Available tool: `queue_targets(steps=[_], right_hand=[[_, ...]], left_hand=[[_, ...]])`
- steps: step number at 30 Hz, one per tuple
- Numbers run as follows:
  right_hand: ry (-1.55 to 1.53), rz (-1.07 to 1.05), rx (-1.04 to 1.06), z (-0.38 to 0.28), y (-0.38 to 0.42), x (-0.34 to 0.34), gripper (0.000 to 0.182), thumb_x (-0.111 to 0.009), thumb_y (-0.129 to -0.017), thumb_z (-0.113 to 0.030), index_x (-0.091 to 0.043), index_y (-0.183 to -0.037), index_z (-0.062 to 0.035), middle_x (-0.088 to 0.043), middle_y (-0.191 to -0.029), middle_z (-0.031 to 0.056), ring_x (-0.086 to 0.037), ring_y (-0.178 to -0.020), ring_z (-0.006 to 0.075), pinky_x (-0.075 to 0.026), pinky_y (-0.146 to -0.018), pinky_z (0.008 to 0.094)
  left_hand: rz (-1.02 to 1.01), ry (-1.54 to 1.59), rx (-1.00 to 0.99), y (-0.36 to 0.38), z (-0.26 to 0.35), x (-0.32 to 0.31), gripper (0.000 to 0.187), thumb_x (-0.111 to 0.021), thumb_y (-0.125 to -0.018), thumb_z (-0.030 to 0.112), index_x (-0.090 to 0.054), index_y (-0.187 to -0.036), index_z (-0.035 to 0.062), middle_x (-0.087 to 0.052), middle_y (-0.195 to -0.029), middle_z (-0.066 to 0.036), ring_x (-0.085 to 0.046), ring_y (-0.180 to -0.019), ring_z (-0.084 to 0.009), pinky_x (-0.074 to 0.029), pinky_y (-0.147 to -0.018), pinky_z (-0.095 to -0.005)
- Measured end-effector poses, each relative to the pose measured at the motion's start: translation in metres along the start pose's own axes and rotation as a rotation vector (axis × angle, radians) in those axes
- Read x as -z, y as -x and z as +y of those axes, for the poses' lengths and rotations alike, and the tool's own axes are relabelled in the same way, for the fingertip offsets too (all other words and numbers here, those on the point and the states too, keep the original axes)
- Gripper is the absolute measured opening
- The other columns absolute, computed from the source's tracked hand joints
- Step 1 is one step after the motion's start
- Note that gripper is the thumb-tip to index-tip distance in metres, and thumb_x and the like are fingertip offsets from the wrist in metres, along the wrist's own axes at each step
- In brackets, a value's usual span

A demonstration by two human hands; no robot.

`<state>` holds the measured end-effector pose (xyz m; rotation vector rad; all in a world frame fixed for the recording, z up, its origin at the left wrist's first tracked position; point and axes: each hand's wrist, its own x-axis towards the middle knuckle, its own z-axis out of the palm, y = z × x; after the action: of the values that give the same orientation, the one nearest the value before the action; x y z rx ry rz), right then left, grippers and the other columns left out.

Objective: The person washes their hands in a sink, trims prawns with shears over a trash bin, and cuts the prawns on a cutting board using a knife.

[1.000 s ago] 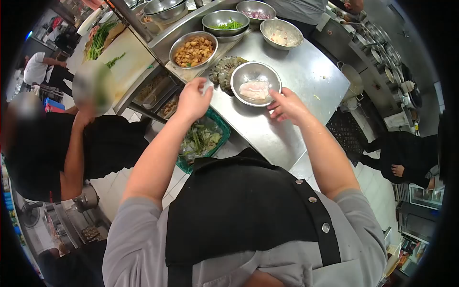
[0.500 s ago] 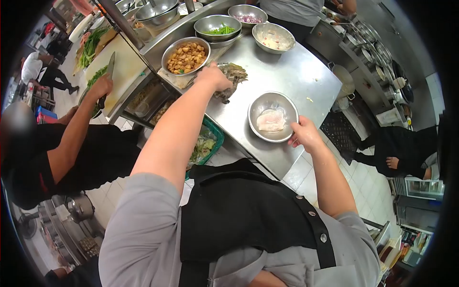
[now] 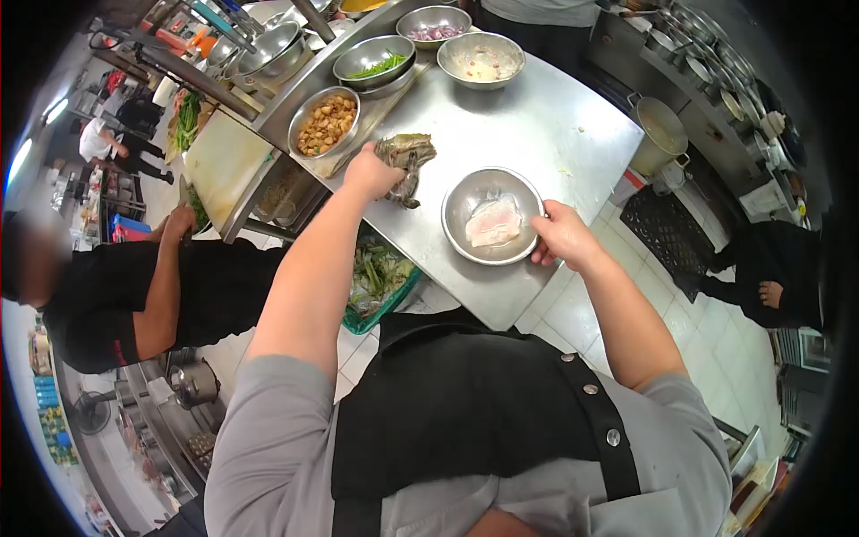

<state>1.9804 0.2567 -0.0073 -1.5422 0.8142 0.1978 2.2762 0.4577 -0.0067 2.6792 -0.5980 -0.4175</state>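
Observation:
My left hand (image 3: 371, 173) grips a bunch of raw grey prawns (image 3: 407, 154) and holds them just above the steel counter (image 3: 555, 125). My right hand (image 3: 561, 234) holds the rim of a steel bowl (image 3: 459, 204) near the counter's front edge. A pale raw fish fillet (image 3: 493, 222) lies in that bowl. The prawns hang just left of the bowl.
Further back stand bowls of fried cubes (image 3: 326, 122), green beans (image 3: 374, 63), chopped red onion (image 3: 434, 31) and a pale mix (image 3: 480, 61). A green crate of vegetable scraps (image 3: 380, 277) sits below the counter. A person in black (image 3: 134, 286) stands at left by a cutting board (image 3: 224, 161).
My right hand has pulled the bowl with the fillet toward the counter's front edge. My left hand reached to the prawns, closed on them and lifted them toward the bowl.

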Motion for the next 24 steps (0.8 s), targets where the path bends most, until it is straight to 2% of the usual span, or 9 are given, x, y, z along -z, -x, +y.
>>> queue_targets(steps=[3,4,7,9,10,12,15,18,24], right_hand=[[0.029,-0.014,-0.018,-0.004,0.0,0.001,0.032,-0.052,-0.096,-0.018,-0.055,-0.119,0.004,-0.067,-0.092,0.0146,-0.065,-0.058,0.0178,-0.053,-0.049,0.0328],[0.033,-0.009,-0.008,-0.006,0.001,0.0,0.032,-0.052,-0.096,-0.018,-0.055,-0.119,0.004,-0.067,-0.091,0.0143,-0.065,-0.057,0.0174,-0.052,-0.049,0.0318],[0.054,-0.027,0.048,-0.012,0.002,-0.005,0.031,-0.052,-0.096,-0.017,-0.055,-0.118,0.0042,-0.067,-0.086,0.0135,-0.064,-0.055,0.0165,-0.05,-0.046,0.029],[0.06,-0.074,0.102,-0.009,-0.001,-0.008,0.029,-0.051,-0.096,-0.016,-0.056,-0.117,0.0043,-0.067,-0.081,0.0125,-0.063,-0.053,0.0161,-0.049,-0.043,0.0273],[0.059,-0.093,0.124,-0.009,-0.004,-0.012,0.027,-0.05,-0.096,-0.014,-0.056,-0.115,0.0036,-0.066,-0.074,0.0114,-0.063,-0.05,0.016,-0.049,-0.042,0.0267],[0.114,-0.172,0.142,-0.018,-0.004,-0.024,0.024,-0.049,-0.096,-0.013,-0.056,-0.113,0.0037,-0.065,-0.072,0.0116,-0.063,-0.05,0.0164,-0.05,-0.042,0.0273],[0.197,-0.283,0.163,-0.037,0.001,-0.057,0.021,-0.048,-0.096,-0.011,-0.055,-0.108,0.0045,-0.065,-0.07,0.0123,-0.063,-0.049,0.0171,-0.051,-0.042,0.028],[0.302,-0.417,0.178,-0.041,-0.004,-0.113,0.019,-0.048,-0.096,-0.009,-0.054,-0.108,0.0049,-0.065,-0.071,0.0129,-0.063,-0.049,0.0175,-0.052,-0.041,0.0278],[0.496,-0.709,0.137,-0.041,0.009,-0.304,0.024,-0.047,-0.096,-0.008,-0.054,-0.117,0.0001,-0.068,-0.077,0.0129,-0.064,-0.05,0.0174,-0.052,-0.042,0.0264]], left_hand=[[0.138,0.139,-0.076,0.029,-0.017,0.0,0.083,-0.077,-0.07,0.026,-0.046,-0.143,0.003,-0.069,-0.116,-0.022,-0.068,-0.106,-0.0305,-0.052,-0.095,-0.0385],[0.169,0.2,-0.066,0.044,-0.021,0.002,0.077,-0.076,-0.073,0.021,-0.046,-0.142,0.0085,-0.068,-0.115,-0.022,-0.067,-0.107,-0.032,-0.051,-0.096,-0.0382],[0.274,0.31,-0.169,0.09,-0.043,0.008,0.071,-0.075,-0.075,0.018,-0.047,-0.141,0.0117,-0.069,-0.113,-0.02,-0.067,-0.107,-0.0322,-0.051,-0.096,-0.0379],[0.318,0.361,-0.166,0.13,-0.059,0.013,0.068,-0.074,-0.074,0.012,-0.049,-0.137,0.0132,-0.066,-0.119,-0.018,-0.064,-0.111,-0.0328,-0.049,-0.098,-0.0376],[0.344,0.385,-0.164,0.149,-0.069,0.014,0.067,-0.074,-0.074,0.012,-0.049,-0.136,0.0126,-0.065,-0.121,-0.018,-0.063,-0.113,-0.0338,-0.049,-0.099,-0.0378],[0.436,0.426,-0.161,0.189,-0.096,0.012,0.065,-0.073,-0.073,0.01,-0.051,-0.134,0.0135,-0.063,-0.123,-0.019,-0.061,-0.115,-0.0346,-0.049,-0.099,-0.0381],[0.466,0.636,-0.005,0.257,-0.144,0.0,0.065,-0.073,-0.073,0.008,-0.05,-0.134,0.0092,-0.061,-0.125,-0.017,-0.061,-0.115,-0.0336,-0.048,-0.1,-0.0375],[0.526,0.682,0.183,0.327,-0.194,-0.002,0.063,-0.072,-0.074,0.006,-0.05,-0.134,0.0071,-0.064,-0.116,-0.014,-0.063,-0.108,-0.0263,-0.049,-0.097,-0.0346],[0.852,0.818,0.471,0.453,-0.309,0.011,0.063,-0.071,-0.075,0.005,-0.049,-0.134,0.0061,-0.065,-0.112,-0.012,-0.064,-0.104,-0.0198,-0.05,-0.095,-0.0326]])
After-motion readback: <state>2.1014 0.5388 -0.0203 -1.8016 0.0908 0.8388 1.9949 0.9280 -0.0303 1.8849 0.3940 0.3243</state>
